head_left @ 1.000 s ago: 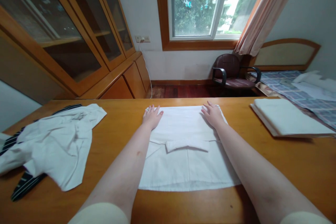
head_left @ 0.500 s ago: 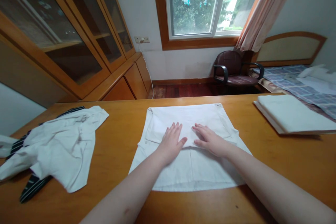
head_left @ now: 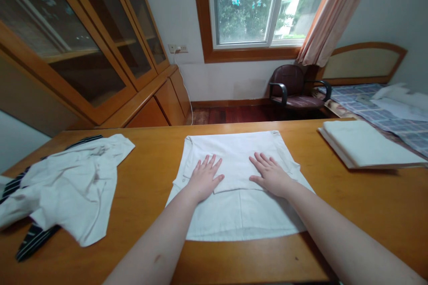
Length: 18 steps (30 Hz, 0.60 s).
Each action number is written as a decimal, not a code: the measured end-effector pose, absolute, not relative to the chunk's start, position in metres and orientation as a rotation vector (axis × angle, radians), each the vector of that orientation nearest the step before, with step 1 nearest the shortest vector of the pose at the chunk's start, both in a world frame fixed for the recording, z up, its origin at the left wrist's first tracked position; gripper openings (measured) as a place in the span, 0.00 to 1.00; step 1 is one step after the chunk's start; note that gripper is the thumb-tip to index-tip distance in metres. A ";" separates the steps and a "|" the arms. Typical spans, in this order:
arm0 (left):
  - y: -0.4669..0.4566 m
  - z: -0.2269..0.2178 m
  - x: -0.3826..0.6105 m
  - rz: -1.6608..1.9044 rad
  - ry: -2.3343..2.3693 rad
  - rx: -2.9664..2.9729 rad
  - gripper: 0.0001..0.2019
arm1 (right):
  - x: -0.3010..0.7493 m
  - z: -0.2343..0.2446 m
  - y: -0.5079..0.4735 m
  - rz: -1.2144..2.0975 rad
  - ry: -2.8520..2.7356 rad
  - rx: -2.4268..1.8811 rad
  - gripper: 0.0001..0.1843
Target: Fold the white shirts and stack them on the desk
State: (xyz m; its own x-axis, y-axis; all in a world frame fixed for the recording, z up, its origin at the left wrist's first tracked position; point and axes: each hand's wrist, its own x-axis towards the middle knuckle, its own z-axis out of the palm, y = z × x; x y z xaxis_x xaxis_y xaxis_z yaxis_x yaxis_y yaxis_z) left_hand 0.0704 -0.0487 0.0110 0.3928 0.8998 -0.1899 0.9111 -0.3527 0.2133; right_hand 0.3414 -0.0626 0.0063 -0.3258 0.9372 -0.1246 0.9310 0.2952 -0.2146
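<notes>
A white garment (head_left: 234, 216) lies partly folded in front of me, its far part turned over toward me in a flat panel. On the left side of that panel rests my left hand (head_left: 204, 178), palm down with fingers spread. My right hand (head_left: 270, 173) lies flat on the panel's right side, its fingers apart as well. Neither hand grips the cloth. A small button shows near the garment's left edge, and a seam runs down the middle of its near part. What kind of garment it is cannot be made out.
The garment lies on a wooden table (head_left: 150, 178). To the left is a crumpled white shirt (head_left: 83, 187) over dark striped cloth (head_left: 36, 240). A stack of folded white cloth (head_left: 371, 144) sits at the right. Beyond stand a chair (head_left: 290, 87), a bed (head_left: 361, 98) and a glass-fronted cabinet (head_left: 133, 84).
My hands have moved apart across the folded panel, the left one to the left, and their fingers are spread wider. The camera view has shifted slightly.
</notes>
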 end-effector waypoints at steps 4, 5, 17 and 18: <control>-0.046 0.007 0.067 -0.062 1.647 2.354 0.31 | 0.349 -0.001 -0.058 0.356 -2.485 -1.868 0.41; -0.046 0.006 0.067 -0.056 1.648 2.357 0.31 | 0.349 -0.002 -0.057 0.343 -2.483 -1.874 0.41; -0.049 0.016 0.068 0.056 1.641 2.336 0.30 | 0.407 0.040 -0.035 0.081 -1.840 -2.556 0.25; -0.049 0.020 0.065 0.094 1.680 2.331 0.28 | 0.418 0.040 -0.034 0.126 -1.819 -2.593 0.24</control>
